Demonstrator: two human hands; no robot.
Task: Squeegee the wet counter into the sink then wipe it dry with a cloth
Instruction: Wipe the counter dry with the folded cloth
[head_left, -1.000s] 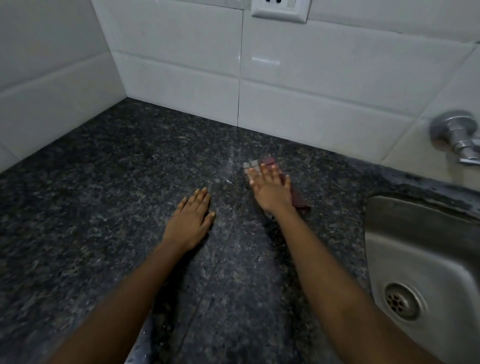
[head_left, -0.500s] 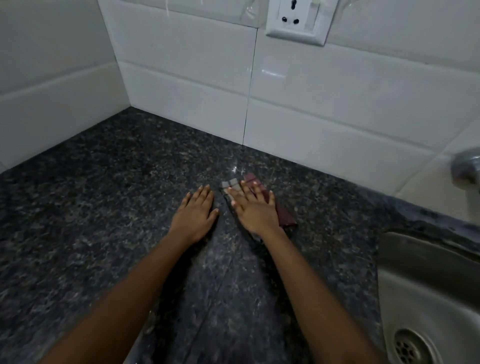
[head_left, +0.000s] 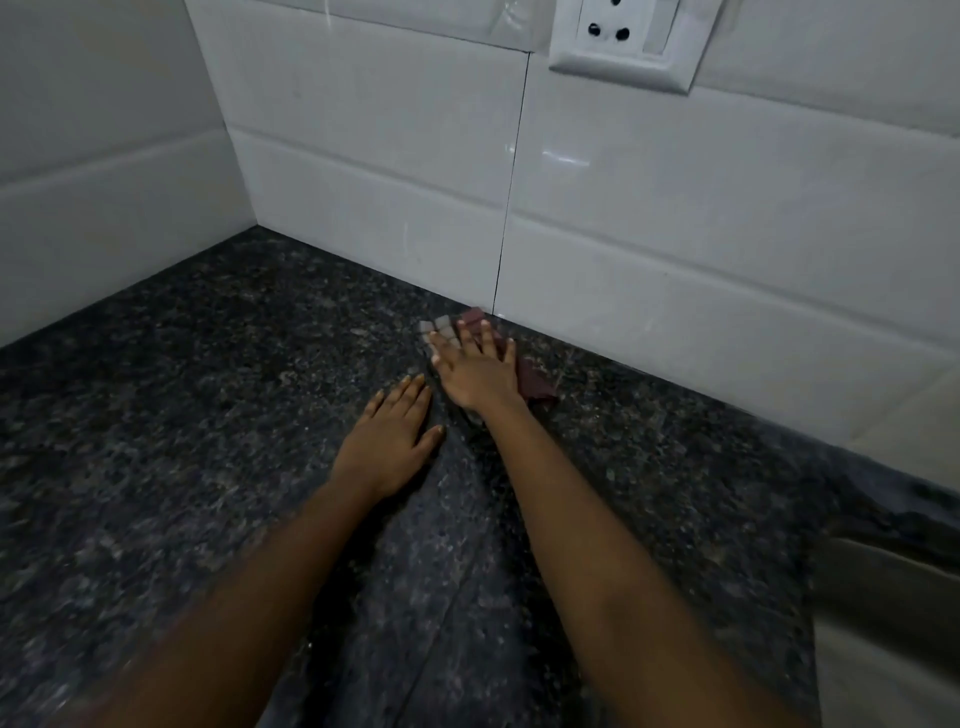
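Here the cloth (head_left: 532, 383), maroon with a pale checked corner, lies on the dark speckled table (head_left: 208, 415) near the tiled wall (head_left: 675, 260), pressed beneath the flat, straight-fingered right hand (head_left: 475, 371); the left hand (head_left: 392, 436) rests flat beside it, empty.

Bare forearms (head_left: 597, 545); bare left hand (head_left: 395, 441), right hand (head_left: 475, 374); short fingernails (head_left: 485, 323).

Both bare forearms (head_left: 613, 561) reach forward, side by side. The bare left hand (head_left: 392, 436) lies palm down, fingers straight and together, thumb out. The bare right hand (head_left: 475, 369), just ahead, lies flat too, fingers slightly spread
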